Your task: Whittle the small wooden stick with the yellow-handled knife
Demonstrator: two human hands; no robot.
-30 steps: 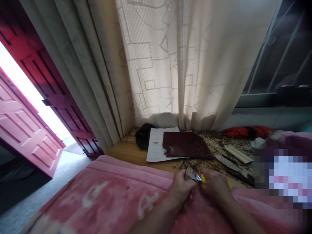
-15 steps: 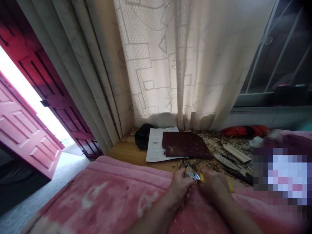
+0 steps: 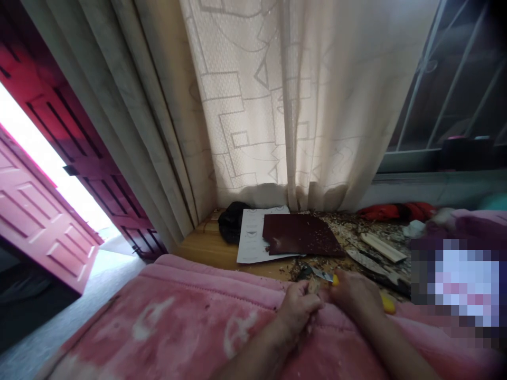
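My right hand (image 3: 355, 294) is closed round a utility knife (image 3: 388, 304) with a yellow handle. Its metal blade points left, above and apart from my left hand (image 3: 298, 309). Between the thumb and fingers of that left hand is a small pale wood piece (image 3: 314, 286), mostly hidden by the fingers. Both hands are over the near edge of a pink patterned blanket (image 3: 190, 316). A small dark object (image 3: 304, 272) lies just beyond the blade; I cannot make out what it is.
Wood shavings (image 3: 356, 227) litter the wooden table (image 3: 206, 245). On it are white paper (image 3: 249, 243), a dark red board (image 3: 297, 232), a pale wooden strip (image 3: 382, 248), another knife-like tool (image 3: 372, 266) and a black bag (image 3: 232, 221). Curtains (image 3: 253, 105) hang behind.
The knife has moved right and slightly up, away from the left hand, so the blade is now apart from the wood piece. The left hand has shifted slightly; its hold continues.
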